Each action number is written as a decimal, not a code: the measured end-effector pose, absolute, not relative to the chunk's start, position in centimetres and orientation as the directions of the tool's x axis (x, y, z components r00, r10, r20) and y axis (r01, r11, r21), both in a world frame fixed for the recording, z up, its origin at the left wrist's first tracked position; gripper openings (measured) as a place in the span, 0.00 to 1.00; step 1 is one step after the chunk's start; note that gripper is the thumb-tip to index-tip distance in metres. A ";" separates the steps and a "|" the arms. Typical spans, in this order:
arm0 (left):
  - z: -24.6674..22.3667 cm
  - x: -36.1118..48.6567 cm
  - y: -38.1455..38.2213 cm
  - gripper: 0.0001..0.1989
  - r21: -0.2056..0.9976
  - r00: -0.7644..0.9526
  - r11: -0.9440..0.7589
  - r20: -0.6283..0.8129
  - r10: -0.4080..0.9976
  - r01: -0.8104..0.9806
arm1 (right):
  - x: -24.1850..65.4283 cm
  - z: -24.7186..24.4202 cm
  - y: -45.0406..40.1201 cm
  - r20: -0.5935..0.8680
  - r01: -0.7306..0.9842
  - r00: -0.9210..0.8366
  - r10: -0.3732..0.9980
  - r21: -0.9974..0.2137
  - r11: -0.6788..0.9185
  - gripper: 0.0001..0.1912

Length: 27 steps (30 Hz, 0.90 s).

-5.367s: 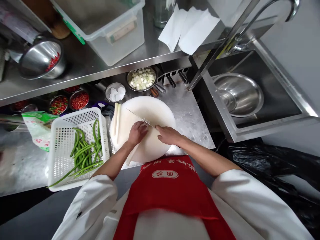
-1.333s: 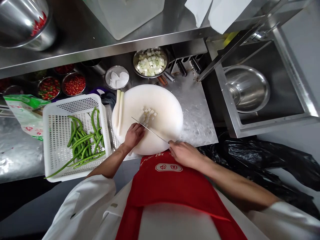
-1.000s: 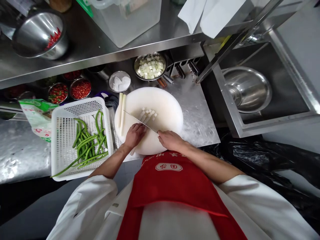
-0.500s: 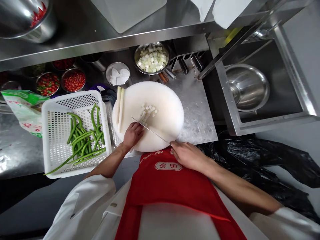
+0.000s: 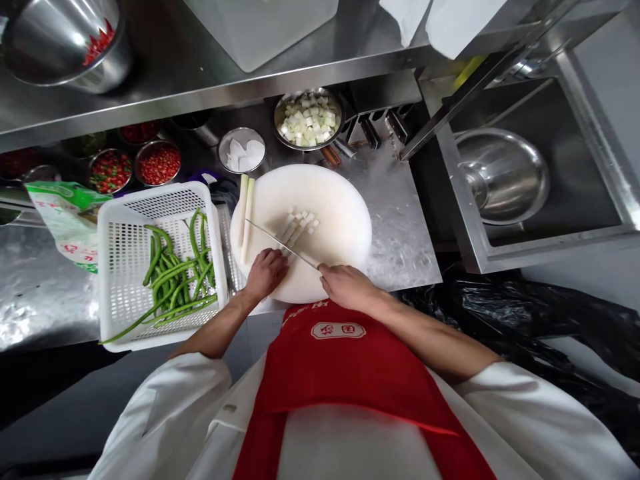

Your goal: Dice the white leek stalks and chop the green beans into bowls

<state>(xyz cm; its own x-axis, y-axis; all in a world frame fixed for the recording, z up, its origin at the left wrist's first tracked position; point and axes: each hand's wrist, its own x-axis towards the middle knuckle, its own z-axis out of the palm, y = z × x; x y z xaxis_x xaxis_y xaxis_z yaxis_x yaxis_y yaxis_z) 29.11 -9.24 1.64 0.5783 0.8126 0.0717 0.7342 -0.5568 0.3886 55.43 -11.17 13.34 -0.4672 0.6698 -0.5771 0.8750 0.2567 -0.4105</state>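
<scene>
The fingers of the left hand [image 5: 268, 273] are curled down over the cutting board [image 5: 345, 213], just on the near side of the knife [image 5: 280, 242]; how tightly they are closed, and on what, cannot be told, since their undersides are hidden. The knife's handle is held by the right hand [image 5: 346, 285], its fingers wrapped closed. The blade is slanted from that grip toward the far left and is angled across the white strips [image 5: 291, 233], whose long axis is directed away from the left fingertips, toward the far right; the left hand is the nearer. Beyond them, diced pieces [image 5: 306, 219] are clustered. Two white stalks [image 5: 249, 203] are laid at the board's left edge. On the red apron [image 5: 350, 373] a pale badge [image 5: 339, 330] is printed with two characters, not surely legible. Farther left, past the basket [image 5: 120, 267] of green beans [image 5: 173, 272], red print is carried by a green-and-white bag [image 5: 63, 223], too small to be read.
</scene>
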 end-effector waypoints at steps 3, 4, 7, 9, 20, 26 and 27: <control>1.3 29.2 -9.3 0.09 0.398 0.595 -0.565 0.057 0.802 0.723 | 57.2 15.5 -13.1 -0.603 0.881 -0.459 0.653 -0.404 0.247 0.14; 1.3 29.3 -9.2 0.09 0.396 0.591 -0.560 0.052 0.805 0.728 | 57.7 16.3 -13.7 -0.615 0.884 -0.455 0.644 -0.400 0.242 0.14; 1.3 29.5 -9.2 0.10 0.405 0.569 -0.539 0.054 0.821 0.739 | 58.9 17.7 -15.1 -0.658 0.894 -0.436 0.614 -0.395 0.212 0.13; 1.3 29.7 -9.2 0.11 0.419 0.560 -0.534 0.070 0.825 0.734 | 58.8 17.5 -15.2 -0.676 0.897 -0.428 0.600 -0.396 0.195 0.13; 1.4 29.8 -9.1 0.10 0.387 0.566 -0.570 0.138 0.813 0.725 | 54.0 10.9 -10.5 -0.555 0.860 -0.490 0.672 -0.432 0.271 0.16; 1.1 32.4 -6.3 0.11 0.393 0.514 -0.514 0.114 0.850 0.763 | 57.8 10.8 -9.0 -0.552 0.885 -0.452 0.701 -0.377 0.273 0.17; 1.1 33.0 -5.7 0.11 0.394 0.509 -0.509 0.113 0.853 0.765 | 58.3 10.8 -8.8 -0.560 0.893 -0.439 0.703 -0.360 0.272 0.17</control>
